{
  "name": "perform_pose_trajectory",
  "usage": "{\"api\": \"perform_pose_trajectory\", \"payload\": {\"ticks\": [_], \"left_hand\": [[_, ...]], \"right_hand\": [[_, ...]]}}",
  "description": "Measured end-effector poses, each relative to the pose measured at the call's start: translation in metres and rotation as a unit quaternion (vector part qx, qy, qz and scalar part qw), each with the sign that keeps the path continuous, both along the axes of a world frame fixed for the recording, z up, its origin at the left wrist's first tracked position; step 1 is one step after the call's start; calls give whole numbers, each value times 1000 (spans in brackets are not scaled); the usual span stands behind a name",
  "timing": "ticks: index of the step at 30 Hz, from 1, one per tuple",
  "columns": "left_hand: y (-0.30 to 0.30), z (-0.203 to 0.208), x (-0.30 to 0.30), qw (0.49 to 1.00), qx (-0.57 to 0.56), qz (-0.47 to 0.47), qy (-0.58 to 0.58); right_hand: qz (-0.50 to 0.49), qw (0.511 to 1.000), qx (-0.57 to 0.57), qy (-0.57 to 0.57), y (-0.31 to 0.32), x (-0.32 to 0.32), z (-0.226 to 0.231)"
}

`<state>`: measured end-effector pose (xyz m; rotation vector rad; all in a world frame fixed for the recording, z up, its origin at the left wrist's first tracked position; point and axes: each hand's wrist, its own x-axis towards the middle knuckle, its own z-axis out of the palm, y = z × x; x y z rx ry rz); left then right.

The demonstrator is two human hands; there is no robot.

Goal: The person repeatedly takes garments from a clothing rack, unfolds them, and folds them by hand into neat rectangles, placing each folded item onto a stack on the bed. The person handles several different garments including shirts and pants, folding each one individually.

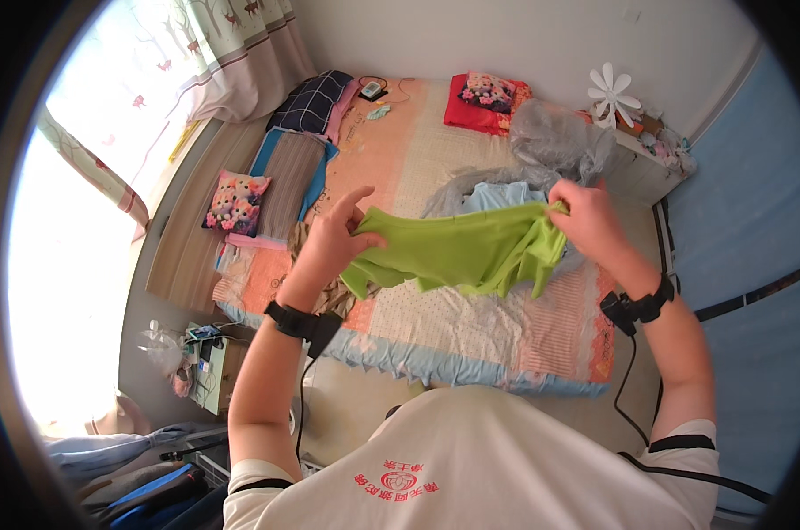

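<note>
I watch the bed's near edge first: its blue ruffle (470, 377) runs crosswise below the hands, and a strip of pale floor (342, 402) shows between it and the white shirt (506, 459). On the left, the wooden headboard (188, 212) is well apart from the hands; on the right, the blue covering (744, 185) stands past the bed's side. Patterned sheet on the bed (409, 132) stretches away up the middle, while a grey translucent plastic bag (550, 137) and a light blue cloth (506, 194) lie just beyond the lime-green garment (462, 247). That garment hangs spread above the bed, between my two hands. I have both arms reaching forward, wrists banded in black. My left hand (329, 238) has its grip clamped on the garment's left end, one finger raised. My right hand (590, 216) has its grip clamped on the upper right corner, fingers curled in.
</note>
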<state>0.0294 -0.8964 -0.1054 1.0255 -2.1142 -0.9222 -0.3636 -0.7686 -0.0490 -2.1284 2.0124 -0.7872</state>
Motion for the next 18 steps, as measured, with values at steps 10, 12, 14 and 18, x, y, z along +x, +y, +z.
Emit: {"api": "perform_pose_trajectory", "payload": {"ticks": [10,12,14,18], "left_hand": [[16,27,-4,965,-140,17,-221],[23,27,-8,978,-99,19,-184],[31,28,-12,995,35,25,-89],[48,33,-15,947,302,36,105]], "right_hand": [[-35,969,211,-122,21,-2,15],[-41,961,182,-203,24,-3,15],[-21,935,173,-310,25,-4,12],[27,875,157,-457,32,2,5]]}}
